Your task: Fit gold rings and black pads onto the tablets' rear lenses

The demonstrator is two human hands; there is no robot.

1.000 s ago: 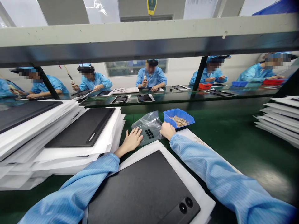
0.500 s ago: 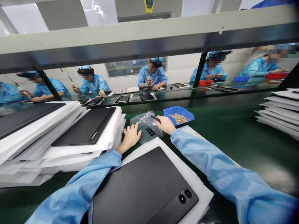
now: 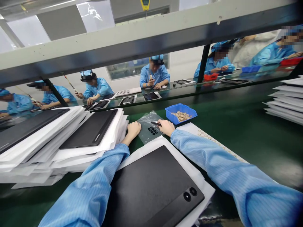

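In the head view, my right hand (image 3: 166,127) grips a thin black tool, seemingly tweezers (image 3: 155,124), whose end points left over a clear plastic bag (image 3: 145,134). Several small black rings (image 3: 152,130) lie in rows on the bag. At the bag's left edge rests my left hand (image 3: 134,128), fingers curled in and their tips hidden; I cannot tell whether they pinch the bag. Between my forearms lies a dark grey tablet (image 3: 156,186) on white sheets, back side up, with two round camera lenses (image 3: 190,194) near its right corner.
Behind my right hand is a blue bin (image 3: 174,118) of small tan rings. A white strip (image 3: 213,141) with rings runs beneath my right forearm. Stacked tablets (image 3: 91,130) and sheets stand left, more sheets (image 3: 287,102) right. Co-workers (image 3: 155,74) sit across, below a beam (image 3: 132,39).
My left hand's spread fingers have curled in, and the hand has moved slightly left off the bag. My right hand has lowered the tool nearer the black rings. The view has tilted.
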